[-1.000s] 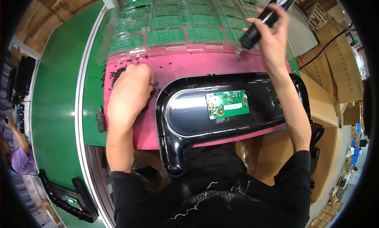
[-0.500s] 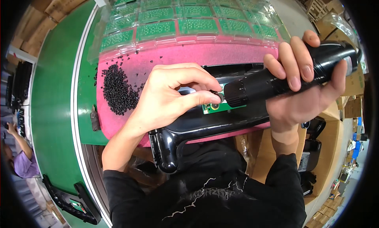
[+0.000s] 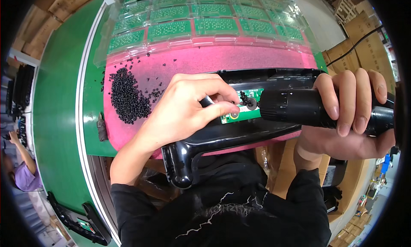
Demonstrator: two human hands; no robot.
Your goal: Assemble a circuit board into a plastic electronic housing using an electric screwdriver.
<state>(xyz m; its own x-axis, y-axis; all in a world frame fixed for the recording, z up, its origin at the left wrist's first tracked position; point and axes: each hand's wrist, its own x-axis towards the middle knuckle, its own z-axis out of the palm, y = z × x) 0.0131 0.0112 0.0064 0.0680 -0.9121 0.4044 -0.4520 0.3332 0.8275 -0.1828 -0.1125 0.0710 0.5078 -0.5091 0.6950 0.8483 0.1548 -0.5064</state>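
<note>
My right hand (image 3: pixel 351 106) is wrapped around a black electric screwdriver (image 3: pixel 293 106), held nearly level with its tip to the left. At its tip sit a grey ring (image 3: pixel 252 104) and a clump of small black screws (image 3: pixel 244 98). Beside them my left hand (image 3: pixel 192 103) pinches thumb and forefinger together; what lies between the fingertips is too small to make out. Under both hands a green circuit board (image 3: pixel 244 116) rests inside a long glossy black plastic housing (image 3: pixel 231 135), whose handle-like end points toward me.
A pile of black screws (image 3: pixel 128 97) lies left on the pink mat (image 3: pixel 192 59). Clear trays with green boards (image 3: pixel 216 26) stand behind. Another housing (image 3: pixel 79 221) lies lower left. An open cardboard box (image 3: pixel 282 170) is at my right. Another person (image 3: pixel 26 170) works far left.
My right hand and the screwdriver have moved right and slightly nearer, away from my left fingertips. The screw clump and more of the board now show. My left hand has barely moved.
</note>
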